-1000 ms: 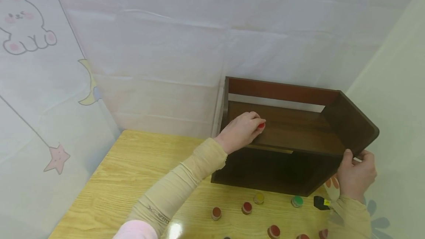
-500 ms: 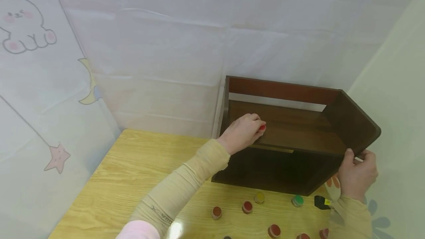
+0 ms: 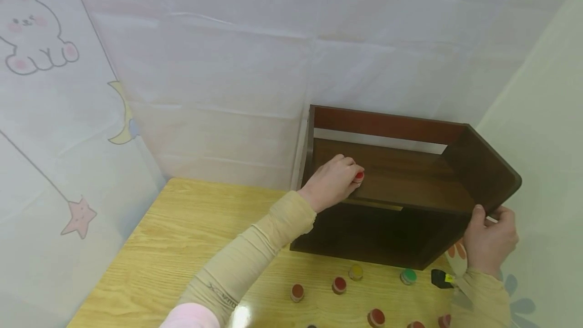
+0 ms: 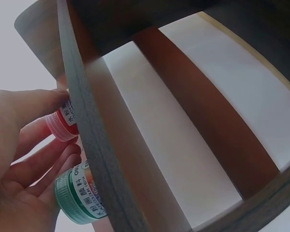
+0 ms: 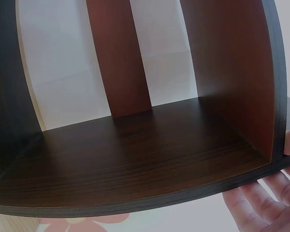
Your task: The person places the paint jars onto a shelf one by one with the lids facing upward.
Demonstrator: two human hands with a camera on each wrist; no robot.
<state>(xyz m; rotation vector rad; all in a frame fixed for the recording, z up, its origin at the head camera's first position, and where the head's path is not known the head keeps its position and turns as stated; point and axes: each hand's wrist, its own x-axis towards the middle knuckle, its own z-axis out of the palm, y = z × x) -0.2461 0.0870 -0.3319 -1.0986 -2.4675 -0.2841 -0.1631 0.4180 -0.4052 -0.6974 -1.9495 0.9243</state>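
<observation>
A dark brown wooden shelf unit stands at the right of the table. Over its upper board, my left hand pinches a small paint jar with a red lid between thumb and fingers. Close by in the left wrist view is a green-lidded paint jar, beside the lower fingers; whether they touch it I cannot tell. The head view hides that green-lidded jar behind the hand. My right hand grips the unit's front right edge, thumb on one side and fingers beneath in the right wrist view.
Several small paint jars stand on the yellow wood table before the unit, including a yellow-lidded jar and another green-lidded jar. A small black object lies near the right sleeve. Printed cloth hangs behind and at both sides.
My left hand has shifted very slightly right with the red-lidded paint jar. The right hand keeps its grip on the shelf unit.
</observation>
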